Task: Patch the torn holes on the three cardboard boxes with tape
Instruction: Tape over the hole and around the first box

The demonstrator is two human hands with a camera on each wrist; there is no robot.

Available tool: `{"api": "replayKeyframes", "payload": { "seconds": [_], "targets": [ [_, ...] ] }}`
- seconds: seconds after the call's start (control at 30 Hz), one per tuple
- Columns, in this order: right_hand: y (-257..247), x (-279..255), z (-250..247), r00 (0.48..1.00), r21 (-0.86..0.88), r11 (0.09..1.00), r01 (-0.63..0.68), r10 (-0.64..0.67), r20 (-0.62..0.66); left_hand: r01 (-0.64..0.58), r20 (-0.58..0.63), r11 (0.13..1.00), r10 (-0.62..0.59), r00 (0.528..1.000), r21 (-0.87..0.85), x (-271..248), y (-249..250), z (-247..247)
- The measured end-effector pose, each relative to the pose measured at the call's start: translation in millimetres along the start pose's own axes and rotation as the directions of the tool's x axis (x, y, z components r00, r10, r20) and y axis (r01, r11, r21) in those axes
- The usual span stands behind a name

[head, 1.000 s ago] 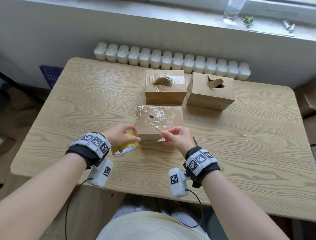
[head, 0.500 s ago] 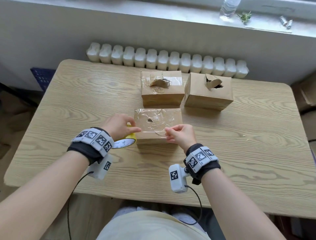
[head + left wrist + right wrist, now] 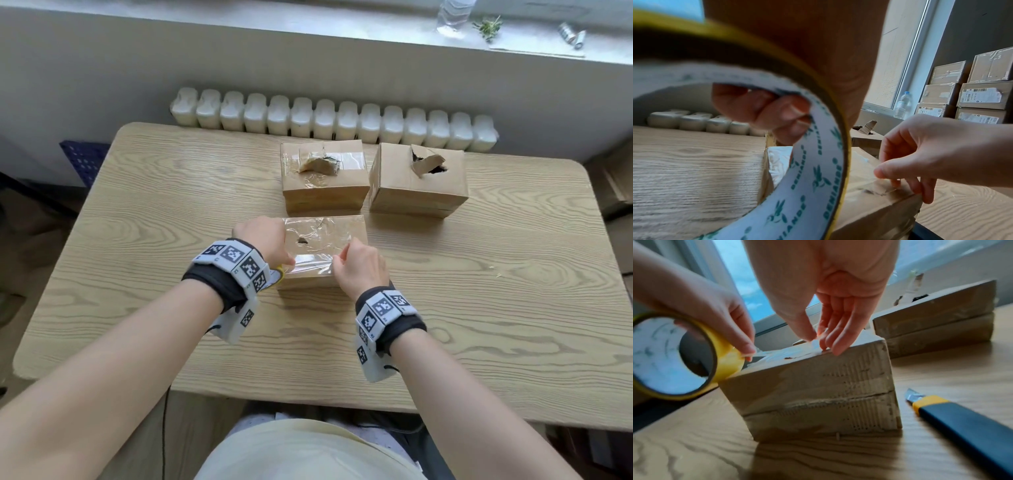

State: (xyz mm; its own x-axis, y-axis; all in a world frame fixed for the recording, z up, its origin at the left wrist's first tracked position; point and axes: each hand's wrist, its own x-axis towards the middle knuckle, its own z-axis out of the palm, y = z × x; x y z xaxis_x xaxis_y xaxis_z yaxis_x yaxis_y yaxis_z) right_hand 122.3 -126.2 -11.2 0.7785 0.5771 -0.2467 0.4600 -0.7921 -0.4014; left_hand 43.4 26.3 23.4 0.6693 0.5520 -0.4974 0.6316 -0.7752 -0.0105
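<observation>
Three cardboard boxes stand on the wooden table. The near box has wrinkled clear tape on top and a small dark hole. My left hand grips the yellow tape roll at the box's near left corner, fingers through the core. My right hand pinches the tape end down on the box top near its right front edge. A clear strip spans between the hands. The back left box has a partly taped torn flap. The back right box has an open torn hole.
A blue and yellow utility knife lies on the table right of the near box, blade out. A white radiator runs behind the table. On the windowsill stands a water bottle. Stacked boxes fill the right side of the room.
Both hands moved forward onto the near box's top. The roll went from left of the box to its near left corner, and a strip of tape now stretches between the hands.
</observation>
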Motion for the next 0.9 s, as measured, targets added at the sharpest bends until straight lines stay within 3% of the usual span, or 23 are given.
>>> {"api": "replayKeyframes", "payload": {
  "seconds": [0.17,0.23,0.47,0.5,0.57,0.63,0.7,0.77,0.9],
  "targets": [
    [-2,-4,5,0.988,-0.200,0.970,0.139,-0.148,-0.034,0.006,-0.005,1.000,-0.006,1.000,0.015,2,5,0],
    [2,-5,6,0.986,-0.244,0.960,0.139,-0.156,-0.052,0.018,0.003,1.000,-0.018,1.000,-0.004,4,5,0],
    [16,-4,4,0.986,-0.163,0.986,0.036,-0.062,-0.156,0.035,0.036,0.999,-0.035,0.999,-0.015,5,6,-3],
    [18,-3,2,0.982,-0.141,0.989,0.046,-0.071,-0.175,0.033,0.038,0.999,-0.032,0.999,-0.017,5,6,-3],
    [24,-6,5,0.955,-0.130,0.971,0.200,-0.223,-0.194,0.026,0.038,0.999,-0.025,0.999,-0.020,5,5,-2],
    [24,-11,13,0.899,-0.115,0.905,0.410,-0.422,-0.117,0.017,0.024,0.999,-0.016,1.000,-0.034,6,4,-1],
    [21,-17,23,0.844,-0.099,0.839,0.535,-0.528,0.094,0.016,0.014,0.998,-0.016,1.000,-0.064,5,2,-2],
    [22,-20,33,0.815,-0.116,0.817,0.564,-0.528,0.239,0.015,0.041,0.992,-0.010,0.999,-0.125,4,-5,-4],
    [21,-23,41,0.826,-0.170,0.820,0.546,-0.494,0.271,0.036,0.246,0.877,0.095,0.965,-0.479,3,-27,-3]
  ]
}}
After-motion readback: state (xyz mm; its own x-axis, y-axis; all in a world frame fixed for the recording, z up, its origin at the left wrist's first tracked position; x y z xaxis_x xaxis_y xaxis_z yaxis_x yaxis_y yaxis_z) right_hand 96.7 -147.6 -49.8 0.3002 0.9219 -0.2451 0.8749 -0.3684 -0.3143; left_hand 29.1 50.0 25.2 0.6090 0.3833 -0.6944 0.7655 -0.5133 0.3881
